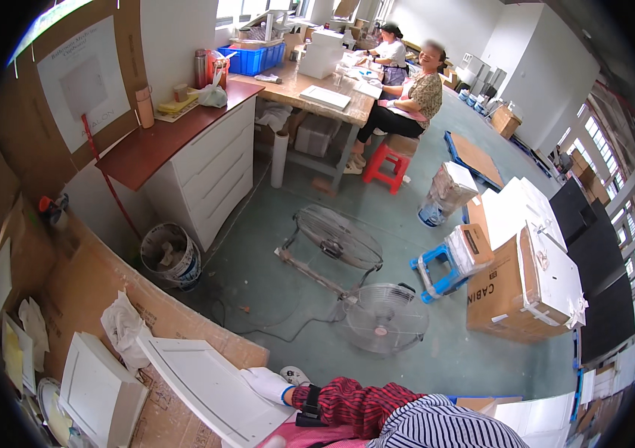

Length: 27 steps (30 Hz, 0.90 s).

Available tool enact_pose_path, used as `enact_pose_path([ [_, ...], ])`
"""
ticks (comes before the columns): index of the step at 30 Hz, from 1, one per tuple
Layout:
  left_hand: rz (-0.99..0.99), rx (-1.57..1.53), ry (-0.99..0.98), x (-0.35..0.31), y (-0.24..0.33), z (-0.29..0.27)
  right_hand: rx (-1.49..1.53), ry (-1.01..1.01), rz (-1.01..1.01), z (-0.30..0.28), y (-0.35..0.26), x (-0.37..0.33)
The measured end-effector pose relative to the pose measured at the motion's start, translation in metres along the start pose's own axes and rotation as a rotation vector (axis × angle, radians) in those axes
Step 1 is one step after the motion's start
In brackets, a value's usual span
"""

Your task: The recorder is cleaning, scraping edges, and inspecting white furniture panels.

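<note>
Head-high fisheye, wide, angled downward

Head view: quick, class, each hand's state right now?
Left hand: cannot be told, barely in view.
Right hand: holding the white panel by its edge.

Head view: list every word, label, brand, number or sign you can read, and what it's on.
Wording and brands withheld; print stands here:
Poster: dark heading, legible; larger lettering below, crossed by a red pole.
Carton: large dark capitals, legible.
Bucket by the drawers: label too blurred.
Cardboard: print too small.
</note>
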State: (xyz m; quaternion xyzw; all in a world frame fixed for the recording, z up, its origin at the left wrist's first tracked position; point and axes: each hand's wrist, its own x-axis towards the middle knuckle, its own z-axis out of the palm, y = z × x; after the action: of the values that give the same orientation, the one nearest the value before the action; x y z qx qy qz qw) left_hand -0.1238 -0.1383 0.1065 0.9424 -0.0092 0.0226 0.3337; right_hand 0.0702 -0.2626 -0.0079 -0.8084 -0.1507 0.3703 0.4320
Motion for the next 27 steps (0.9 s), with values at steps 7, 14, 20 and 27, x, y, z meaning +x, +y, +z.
enact_pose_path([
  [7, -0.617, -1.427, 0.413, 0.035, -0.03, -0.059, -0.138, 0.022, -0.066, -0.014, -0.001, 0.009],
  [14, -0.951, -1.399, 0.24, 0.049, -0.101, -0.064, -0.161, 0.091, -0.104, -0.014, -0.015, 0.007],
  [20, -0.606, -1.127, 0.399, 0.028, -0.131, -0.092, 0.017, 0.112, -0.161, -0.046, -0.041, 0.002],
  [27, -0.67, -1.022, 1.086, 0.031, -0.073, -0.109, 0.046, 0.075, 0.161, -0.084, -0.024, -0.007],
])
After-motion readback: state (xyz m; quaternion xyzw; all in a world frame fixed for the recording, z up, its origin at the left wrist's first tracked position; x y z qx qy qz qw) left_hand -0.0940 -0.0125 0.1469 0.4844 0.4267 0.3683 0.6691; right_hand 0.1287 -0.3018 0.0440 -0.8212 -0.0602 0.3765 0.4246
